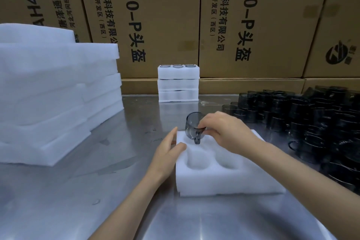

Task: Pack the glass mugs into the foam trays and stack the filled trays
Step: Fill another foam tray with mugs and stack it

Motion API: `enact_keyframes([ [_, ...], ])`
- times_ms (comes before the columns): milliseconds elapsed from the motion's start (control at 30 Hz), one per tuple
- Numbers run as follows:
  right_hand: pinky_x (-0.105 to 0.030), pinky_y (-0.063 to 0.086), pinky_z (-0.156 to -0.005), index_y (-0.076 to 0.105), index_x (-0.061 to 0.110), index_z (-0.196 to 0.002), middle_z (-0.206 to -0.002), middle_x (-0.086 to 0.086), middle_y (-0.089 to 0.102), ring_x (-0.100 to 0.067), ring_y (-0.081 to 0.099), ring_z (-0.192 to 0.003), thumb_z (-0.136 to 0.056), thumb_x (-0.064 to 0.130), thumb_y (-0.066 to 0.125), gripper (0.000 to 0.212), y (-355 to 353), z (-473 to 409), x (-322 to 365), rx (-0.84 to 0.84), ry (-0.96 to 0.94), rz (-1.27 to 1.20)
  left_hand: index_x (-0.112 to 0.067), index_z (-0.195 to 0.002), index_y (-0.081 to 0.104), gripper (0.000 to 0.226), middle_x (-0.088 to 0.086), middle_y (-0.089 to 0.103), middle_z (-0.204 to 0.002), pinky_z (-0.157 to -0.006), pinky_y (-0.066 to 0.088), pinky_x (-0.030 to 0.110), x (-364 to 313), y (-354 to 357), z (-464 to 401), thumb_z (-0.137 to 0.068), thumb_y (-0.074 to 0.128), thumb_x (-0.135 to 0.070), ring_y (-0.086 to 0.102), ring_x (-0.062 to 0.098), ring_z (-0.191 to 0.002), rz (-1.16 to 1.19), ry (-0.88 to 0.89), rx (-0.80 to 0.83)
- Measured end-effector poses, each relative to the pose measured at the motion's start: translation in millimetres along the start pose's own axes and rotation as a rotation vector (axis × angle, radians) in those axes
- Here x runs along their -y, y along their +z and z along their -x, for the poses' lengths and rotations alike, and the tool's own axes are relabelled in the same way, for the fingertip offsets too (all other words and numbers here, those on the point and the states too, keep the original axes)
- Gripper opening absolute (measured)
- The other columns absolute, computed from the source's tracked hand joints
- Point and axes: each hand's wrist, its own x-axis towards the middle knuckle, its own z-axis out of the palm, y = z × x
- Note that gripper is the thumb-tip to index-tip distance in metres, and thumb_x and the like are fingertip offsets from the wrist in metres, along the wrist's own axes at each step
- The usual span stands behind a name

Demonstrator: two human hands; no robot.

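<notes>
The foam tray [224, 177] at the front is plain white, as are the three stacked filled trays [178, 84] at the back and the tall pile of foam sheets [54, 93] on the left. The mug [194, 128] over the front tray is smoky grey see-through glass, and the heap of mugs [315, 121] on the right looks darker, close to black. The worktop [97, 191] is dull silver-grey metal with pale reflections, and the cartons [171, 15] behind are brown cardboard printed with black lettering.
</notes>
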Motion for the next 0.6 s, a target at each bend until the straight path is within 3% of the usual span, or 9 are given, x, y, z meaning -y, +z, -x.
enact_keyframes([
  [67, -0.039, 0.047, -0.079, 0.059, 0.024, -0.113, -0.112, 0.012, 0.058, -0.016, 0.047, -0.105, -0.098, 0.017, 0.045, 0.022, 1.5, 0.5, 1.2, 0.03, -0.006, 0.031, -0.033, -0.132, 0.042, 0.065, -0.032, 0.05, -0.112, -0.078, 0.04, 0.004, -0.1, 0.6, -0.7, -0.068, 0.051, -0.03, 0.048, -0.028, -0.091, 0.004, -0.011, -0.004],
  [167, -0.038, 0.047, -0.08, 0.057, 0.024, -0.113, -0.114, 0.011, 0.056, -0.016, 0.049, -0.105, -0.097, 0.019, 0.045, 0.021, -0.2, -1.4, 3.2, 0.073, 0.002, 0.031, -0.045, -0.12, 0.052, 0.054, -0.029, 0.058, -0.115, -0.087, 0.043, 0.011, -0.3, 1.1, -1.7, -0.069, 0.048, -0.027, 0.053, -0.014, -0.102, -0.038, 0.031, 0.021],
  [233, -0.033, 0.043, -0.075, 0.057, 0.025, -0.105, -0.109, 0.01, 0.056, -0.015, 0.051, -0.101, -0.096, 0.029, 0.044, 0.017, -1.3, -4.7, 6.9, 0.095, 0.032, 0.014, -0.051, -0.114, 0.049, 0.05, -0.027, 0.055, -0.12, -0.089, 0.039, 0.011, -1.1, 1.2, -2.2, -0.07, 0.045, -0.028, 0.049, -0.01, -0.11, -0.081, 0.046, 0.025],
  [367, -0.03, 0.036, -0.062, 0.051, 0.027, -0.083, -0.091, 0.012, 0.053, -0.011, 0.048, -0.082, -0.09, 0.055, 0.045, 0.03, 1.1, -10.8, 19.2, 0.072, 0.076, 0.048, -0.047, -0.122, 0.045, 0.047, -0.021, 0.048, -0.126, -0.085, 0.034, 0.005, -1.2, -0.5, -2.1, -0.078, 0.046, -0.029, 0.042, -0.005, -0.116, -0.097, 0.038, 0.019],
  [500, -0.03, 0.035, -0.069, 0.05, 0.026, -0.091, -0.094, 0.012, 0.053, -0.015, 0.05, -0.09, -0.094, 0.03, 0.05, 0.005, 4.0, -8.0, 20.4, 0.026, 0.098, -0.057, -0.037, -0.129, 0.053, 0.058, -0.014, 0.054, -0.129, -0.097, 0.039, 0.02, -1.6, -1.3, -1.7, -0.072, 0.045, -0.027, 0.045, 0.003, -0.122, -0.11, 0.06, 0.025],
  [600, -0.035, 0.041, -0.076, 0.052, 0.023, -0.095, -0.095, 0.01, 0.057, -0.017, 0.05, -0.093, -0.094, 0.021, 0.048, 0.005, 4.7, 0.2, 19.8, 0.027, 0.068, -0.127, -0.042, -0.125, 0.054, 0.057, -0.016, 0.056, -0.127, -0.099, 0.039, 0.023, -1.7, -1.2, -1.7, -0.071, 0.044, -0.027, 0.046, 0.003, -0.121, -0.119, 0.075, 0.019],
])
